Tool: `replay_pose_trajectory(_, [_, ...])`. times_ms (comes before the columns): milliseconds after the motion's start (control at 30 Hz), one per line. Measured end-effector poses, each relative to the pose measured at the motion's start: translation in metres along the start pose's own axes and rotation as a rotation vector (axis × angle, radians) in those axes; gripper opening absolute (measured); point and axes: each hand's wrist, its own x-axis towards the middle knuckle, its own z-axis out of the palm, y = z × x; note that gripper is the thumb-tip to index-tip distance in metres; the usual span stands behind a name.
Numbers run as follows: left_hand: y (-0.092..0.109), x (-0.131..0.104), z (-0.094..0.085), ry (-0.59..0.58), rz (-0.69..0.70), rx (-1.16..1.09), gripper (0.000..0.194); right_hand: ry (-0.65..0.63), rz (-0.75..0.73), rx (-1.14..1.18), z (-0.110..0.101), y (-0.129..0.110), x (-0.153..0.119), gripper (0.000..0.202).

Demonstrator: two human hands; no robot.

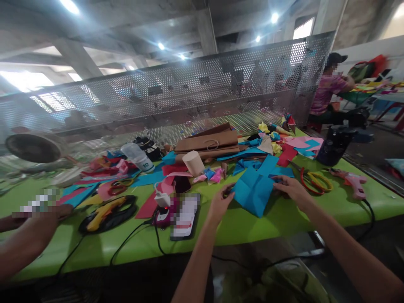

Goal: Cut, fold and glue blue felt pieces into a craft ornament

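A creased square of blue paper (254, 191) is held up above the green table, tilted toward me. My left hand (221, 202) pinches its left edge between thumb and fingers. On the opposite side, my right hand (290, 190) grips the right edge near the upper corner. More blue paper pieces (271, 166) lie just behind the square. To the right of my right hand rest scissors (312, 179) with red and yellow handles. A phone (186, 216) lies left of my left hand, its screen lit.
A pink glue gun (355, 183) and a dark jug (336, 145) stand at the right. Left are a yellow glue gun (105, 212), a power adapter (162, 198) with cords and a co-worker's arms (34, 235). A perforated metal screen (189, 97) rises behind brown paper (206, 145).
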Motion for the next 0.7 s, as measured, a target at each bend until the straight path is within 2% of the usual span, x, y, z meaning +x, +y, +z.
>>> replay_pose_trajectory(167, [-0.006,0.001,-0.002,-0.037,-0.018,-0.075,0.046,-0.002,0.064,-0.069,0.005,0.003,0.007,0.039])
replay_pose_trajectory(400, [-0.006,0.001,-0.009,-0.029,-0.046,-0.114,0.047,-0.031,0.013,-0.142,0.008,0.006,0.018,0.034])
replay_pose_trajectory(500, [-0.008,0.003,-0.010,0.014,-0.042,-0.005,0.047,-0.044,0.005,-0.140,0.008,0.007,0.020,0.034])
replay_pose_trajectory(600, [-0.010,0.005,-0.009,0.061,-0.069,0.145,0.037,-0.068,0.026,-0.120,0.010,0.007,0.021,0.033])
replay_pose_trajectory(700, [-0.011,0.007,-0.009,0.117,-0.101,0.150,0.027,-0.097,0.050,-0.098,0.011,0.008,0.021,0.037])
